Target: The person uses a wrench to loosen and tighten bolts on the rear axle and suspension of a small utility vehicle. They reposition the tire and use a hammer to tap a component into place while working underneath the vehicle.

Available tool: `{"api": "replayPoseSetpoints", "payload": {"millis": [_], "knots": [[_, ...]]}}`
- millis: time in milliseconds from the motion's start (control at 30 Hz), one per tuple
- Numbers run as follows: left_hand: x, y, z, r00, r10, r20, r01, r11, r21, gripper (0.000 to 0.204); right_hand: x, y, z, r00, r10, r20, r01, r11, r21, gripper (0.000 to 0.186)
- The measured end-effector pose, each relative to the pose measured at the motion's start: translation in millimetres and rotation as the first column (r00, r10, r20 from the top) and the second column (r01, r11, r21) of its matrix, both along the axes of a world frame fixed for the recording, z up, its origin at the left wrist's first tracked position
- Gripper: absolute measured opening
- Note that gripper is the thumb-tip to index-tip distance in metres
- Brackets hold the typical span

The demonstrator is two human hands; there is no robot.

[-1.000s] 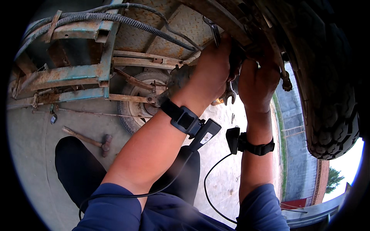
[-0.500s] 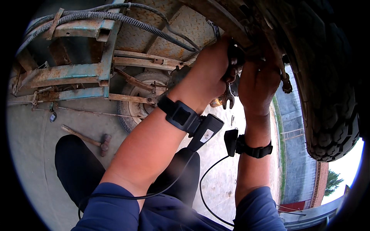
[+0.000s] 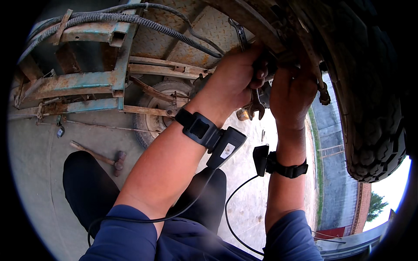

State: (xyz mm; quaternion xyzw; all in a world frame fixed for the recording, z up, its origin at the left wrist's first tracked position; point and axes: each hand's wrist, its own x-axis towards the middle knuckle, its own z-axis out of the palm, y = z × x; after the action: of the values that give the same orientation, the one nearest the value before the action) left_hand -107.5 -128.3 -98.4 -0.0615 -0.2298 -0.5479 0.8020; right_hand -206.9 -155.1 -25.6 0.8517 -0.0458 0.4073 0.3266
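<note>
My left hand (image 3: 235,78) is closed around a double-ended wrench (image 3: 255,104). The wrench's open jaw points down below my fingers, and its ring end shows above the hand beside a rusty metal beam (image 3: 257,27). My right hand (image 3: 291,93) is raised close by on the right, under the dark metal parts next to the large tyre. Its fingers are bent away into shadow, so whatever they grip is hidden. Both wrists carry black strapped devices with cables.
A knobbly tyre (image 3: 374,152) stands close on the right. At left are a rusty blue-green frame (image 3: 82,82) and a corrugated hose (image 3: 170,31). Another wheel (image 3: 146,126) lies beyond my left forearm. A hammer (image 3: 98,157) rests on the concrete floor near my knee.
My left hand has shifted slightly left with the wrench, whose upper ring end now shows more. The right hand has stayed almost in place.
</note>
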Motion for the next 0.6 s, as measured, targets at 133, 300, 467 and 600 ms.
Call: {"api": "replayPoseSetpoints", "payload": {"millis": [133, 300, 467, 600], "knots": [[-2, -5, -2, 0.996, 0.086, 0.003, -0.087, 0.996, 0.017, 0.022, -4, -2, -2, 0.995, -0.089, -0.044, 0.088, 0.995, -0.038, 0.039], [-4, -3, 1, 0.998, 0.062, -0.008, -0.061, 0.997, 0.036, 0.018, -5, 0, -4, 0.981, -0.186, -0.046, 0.173, 0.963, -0.207, 0.039], [-5, 6, 9, 0.999, 0.019, -0.026, -0.017, 0.996, 0.085, 0.022, -8, -3, -6, 0.982, -0.188, -0.038, 0.176, 0.964, -0.198, 0.038], [-3, 6, 10, 1.0, 0.0, -0.023, 0.003, 0.991, 0.133, 0.026, -4, -2, -5, 0.998, -0.064, -0.007, 0.064, 0.998, -0.028, 0.039]]}}
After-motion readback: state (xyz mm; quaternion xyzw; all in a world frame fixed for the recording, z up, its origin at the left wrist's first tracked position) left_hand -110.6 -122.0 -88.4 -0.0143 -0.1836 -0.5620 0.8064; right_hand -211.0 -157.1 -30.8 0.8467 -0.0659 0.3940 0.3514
